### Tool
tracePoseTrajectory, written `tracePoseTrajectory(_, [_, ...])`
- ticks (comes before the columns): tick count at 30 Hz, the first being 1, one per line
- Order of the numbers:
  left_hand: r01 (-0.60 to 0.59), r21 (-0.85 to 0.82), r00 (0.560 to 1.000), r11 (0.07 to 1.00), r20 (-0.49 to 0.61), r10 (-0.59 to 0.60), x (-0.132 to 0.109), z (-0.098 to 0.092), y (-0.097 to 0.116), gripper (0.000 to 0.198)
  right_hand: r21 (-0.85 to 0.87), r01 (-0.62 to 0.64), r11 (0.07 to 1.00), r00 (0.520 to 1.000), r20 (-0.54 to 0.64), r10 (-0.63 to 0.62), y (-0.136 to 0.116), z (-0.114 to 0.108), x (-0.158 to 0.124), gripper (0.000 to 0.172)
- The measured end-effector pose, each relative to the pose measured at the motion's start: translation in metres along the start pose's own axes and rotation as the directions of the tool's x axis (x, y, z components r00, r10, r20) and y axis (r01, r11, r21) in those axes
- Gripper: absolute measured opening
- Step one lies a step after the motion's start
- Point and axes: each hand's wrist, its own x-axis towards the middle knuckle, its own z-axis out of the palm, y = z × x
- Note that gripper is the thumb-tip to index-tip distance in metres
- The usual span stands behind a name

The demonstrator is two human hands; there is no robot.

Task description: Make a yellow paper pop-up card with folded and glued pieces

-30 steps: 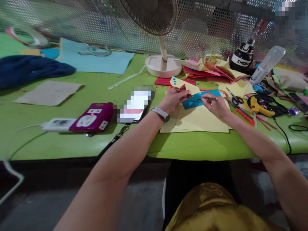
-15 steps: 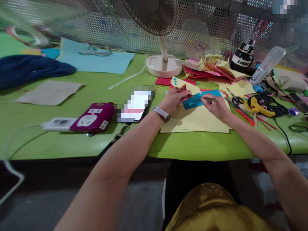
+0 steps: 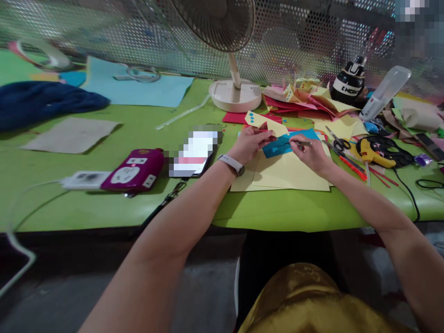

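Observation:
My left hand (image 3: 250, 142), with a watch at the wrist, pinches a folded yellow paper piece (image 3: 266, 124) that bears small blue diamonds near its left end. In my right hand (image 3: 308, 150) is a slim metallic tool (image 3: 301, 143), probably tweezers, its tip over a blue paper (image 3: 274, 149). The blue paper lies on sheets of pale yellow paper (image 3: 289, 173) on the green table (image 3: 270, 210). The fingertips of both hands are close together, with the blue paper between them.
At the right lie scissors (image 3: 342, 144), a yellow glue gun (image 3: 376, 155) and an orange cutter (image 3: 353, 167). Behind are piled colored papers (image 3: 312, 102), a black bottle (image 3: 348, 85) and a fan (image 3: 236, 96). Leftward are a phone (image 3: 194, 150) and a purple power socket (image 3: 135, 170).

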Motion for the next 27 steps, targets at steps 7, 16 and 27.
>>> tracePoseTrajectory(7, [0.004, -0.005, 1.000, 1.000, -0.003, -0.004, -0.0015, 0.0004, 0.0015, 0.020, 0.021, -0.002, 1.000, 1.000, -0.004, 0.002, 0.0027, 0.0011, 0.0016, 0.030])
tracePoseTrajectory(16, [0.008, -0.030, 1.000, 1.000, 0.018, -0.008, -0.0022, 0.0009, 0.0023, 0.019, 0.027, 0.029, 0.999, 1.000, 0.002, -0.029, 0.0001, 0.0021, -0.0011, 0.028])
tracePoseTrajectory(27, [-0.003, -0.046, 0.999, 0.999, 0.052, 0.005, -0.0018, -0.0005, 0.0013, 0.020, 0.014, 0.035, 0.999, 0.998, -0.057, -0.034, 0.0039, -0.0032, 0.0011, 0.028])
